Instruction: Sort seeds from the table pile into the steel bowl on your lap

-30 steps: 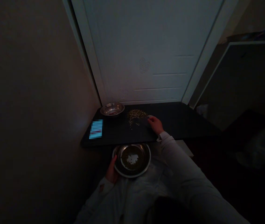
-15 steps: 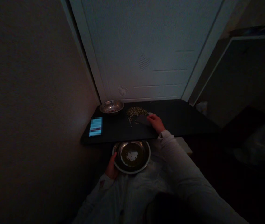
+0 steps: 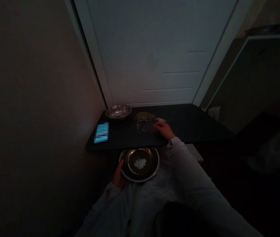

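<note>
My left hand point(image 3: 118, 176) grips the left rim of a steel bowl point(image 3: 155, 164), thumb over the edge and the other fingers hidden underneath. The bowl sits below the table's near edge, with dark greenish grains in a ring around a bare shiny patch. Above the tabletop my right hand point(image 3: 164, 129) pinches a thin, flat grey card-like sheet point(image 3: 149, 127). Just beyond the sheet lies a spread of yellow-green grains point(image 3: 145, 116), some scattered toward its left side. A smaller heap of pale grains point(image 3: 161, 120) is behind my right fingers.
Another steel bowl point(image 3: 118, 113) stands at the back left of the dark table point(image 3: 191, 125). In front of it lies a pixelated blue rectangle point(image 3: 102, 133). A white panelled door point(image 3: 174, 62) rises behind the table, and a wall point(image 3: 43, 98) borders the left.
My right hand and the sheet have shifted slightly, and more of the pale heap shows behind the fingers. The left hand keeps its hold on the bowl. The view has moved a little.
</note>
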A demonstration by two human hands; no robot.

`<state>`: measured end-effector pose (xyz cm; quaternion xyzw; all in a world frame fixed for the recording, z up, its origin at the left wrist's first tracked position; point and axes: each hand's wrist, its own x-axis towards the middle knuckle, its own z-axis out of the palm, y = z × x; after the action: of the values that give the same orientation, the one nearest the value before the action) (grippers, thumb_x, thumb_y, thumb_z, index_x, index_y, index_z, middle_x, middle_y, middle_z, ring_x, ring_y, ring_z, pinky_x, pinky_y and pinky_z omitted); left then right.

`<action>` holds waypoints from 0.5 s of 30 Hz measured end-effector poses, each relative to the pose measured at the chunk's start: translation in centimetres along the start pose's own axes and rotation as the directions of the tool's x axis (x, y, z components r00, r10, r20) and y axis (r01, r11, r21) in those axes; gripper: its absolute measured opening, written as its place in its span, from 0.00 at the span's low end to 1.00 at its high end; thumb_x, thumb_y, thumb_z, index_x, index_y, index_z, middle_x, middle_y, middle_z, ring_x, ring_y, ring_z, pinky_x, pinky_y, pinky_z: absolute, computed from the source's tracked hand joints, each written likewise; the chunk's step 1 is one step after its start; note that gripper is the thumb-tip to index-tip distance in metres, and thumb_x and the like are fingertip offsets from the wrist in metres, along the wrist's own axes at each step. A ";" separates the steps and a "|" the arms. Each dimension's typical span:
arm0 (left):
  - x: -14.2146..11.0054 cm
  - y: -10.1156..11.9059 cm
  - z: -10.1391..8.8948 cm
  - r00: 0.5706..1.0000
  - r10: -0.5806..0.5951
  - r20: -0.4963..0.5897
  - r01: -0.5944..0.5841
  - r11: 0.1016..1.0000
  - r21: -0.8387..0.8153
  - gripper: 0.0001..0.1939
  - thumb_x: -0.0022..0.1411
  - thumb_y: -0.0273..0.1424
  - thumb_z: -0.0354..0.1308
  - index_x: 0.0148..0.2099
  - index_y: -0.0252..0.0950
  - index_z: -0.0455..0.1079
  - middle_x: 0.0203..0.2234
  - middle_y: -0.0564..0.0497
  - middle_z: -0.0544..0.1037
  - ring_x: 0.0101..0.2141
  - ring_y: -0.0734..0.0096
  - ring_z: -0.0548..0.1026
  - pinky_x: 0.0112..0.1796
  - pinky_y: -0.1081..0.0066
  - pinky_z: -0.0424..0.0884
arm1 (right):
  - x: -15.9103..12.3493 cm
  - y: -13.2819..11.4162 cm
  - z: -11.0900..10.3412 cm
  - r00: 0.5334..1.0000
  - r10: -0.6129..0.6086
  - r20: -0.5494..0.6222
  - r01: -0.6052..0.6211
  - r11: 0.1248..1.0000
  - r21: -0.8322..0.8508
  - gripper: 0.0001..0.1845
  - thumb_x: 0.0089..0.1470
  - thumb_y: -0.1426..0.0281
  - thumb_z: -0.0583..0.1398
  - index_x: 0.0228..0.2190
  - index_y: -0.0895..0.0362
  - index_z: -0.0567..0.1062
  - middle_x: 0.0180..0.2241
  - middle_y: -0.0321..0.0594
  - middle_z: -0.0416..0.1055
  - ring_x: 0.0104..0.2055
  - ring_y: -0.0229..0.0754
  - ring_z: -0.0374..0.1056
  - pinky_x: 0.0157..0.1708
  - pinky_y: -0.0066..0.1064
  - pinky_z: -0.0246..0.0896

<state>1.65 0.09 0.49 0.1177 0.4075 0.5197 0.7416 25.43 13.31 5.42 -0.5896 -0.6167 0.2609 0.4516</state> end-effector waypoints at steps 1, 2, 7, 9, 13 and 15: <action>0.0 0.0 0.0 1.000 0.006 0.004 -0.006 1.000 0.002 0.12 0.52 0.34 0.47 0.32 0.37 0.71 0.29 0.50 0.77 0.48 0.66 0.62 0.51 0.67 0.49 | 0.0 0.0 0.0 1.000 0.001 0.004 -0.001 1.000 0.020 0.12 0.39 0.63 0.55 0.26 0.58 0.71 0.24 0.36 0.69 0.28 0.37 0.64 0.30 0.28 0.55; 0.1 0.0 -0.1 1.000 0.012 0.009 -0.012 1.000 0.002 0.12 0.52 0.34 0.47 0.32 0.37 0.71 0.29 0.50 0.77 0.48 0.66 0.62 0.51 0.67 0.49 | 0.0 0.0 0.0 1.000 0.001 0.004 -0.002 0.999 0.038 0.13 0.39 0.63 0.55 0.26 0.58 0.71 0.24 0.36 0.69 0.28 0.37 0.64 0.30 0.28 0.55; 0.2 -0.1 -0.3 0.999 0.019 0.031 -0.019 1.000 -0.008 0.12 0.51 0.35 0.49 0.34 0.36 0.71 0.33 0.49 0.76 0.48 0.64 0.62 0.51 0.66 0.51 | -0.1 -0.2 -0.1 1.000 -0.006 0.013 0.005 0.997 0.081 0.12 0.39 0.63 0.55 0.25 0.59 0.70 0.23 0.36 0.69 0.27 0.37 0.64 0.30 0.28 0.55; 0.2 -0.1 -0.4 1.000 0.007 0.027 -0.006 1.000 -0.011 0.13 0.51 0.35 0.49 0.35 0.36 0.70 0.33 0.48 0.76 0.48 0.64 0.62 0.51 0.66 0.52 | -0.2 -0.4 -0.1 1.000 -0.005 0.014 0.004 0.997 0.081 0.12 0.39 0.64 0.55 0.25 0.59 0.71 0.23 0.36 0.69 0.27 0.37 0.64 0.30 0.28 0.55; 0.3 -0.1 -0.4 1.000 -0.025 0.004 0.025 1.000 -0.015 0.13 0.52 0.35 0.49 0.34 0.35 0.71 0.31 0.48 0.77 0.48 0.65 0.62 0.51 0.67 0.51 | -0.4 -0.7 -0.1 1.000 -0.001 0.001 0.001 1.000 0.031 0.11 0.39 0.64 0.55 0.25 0.59 0.71 0.23 0.36 0.68 0.27 0.36 0.63 0.29 0.28 0.55; 0.3 -0.1 -0.3 1.000 -0.004 0.001 0.004 1.000 -0.022 0.12 0.52 0.34 0.48 0.34 0.36 0.71 0.30 0.49 0.77 0.48 0.66 0.62 0.51 0.67 0.51 | -0.5 -0.8 -0.1 1.000 0.003 0.019 -0.004 1.000 0.023 0.11 0.39 0.64 0.55 0.24 0.58 0.71 0.22 0.36 0.68 0.26 0.36 0.62 0.28 0.27 0.54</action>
<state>1.50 0.21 0.07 0.1091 0.4016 0.5225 0.7441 25.11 12.70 6.02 -0.5829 -0.6169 0.2743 0.4520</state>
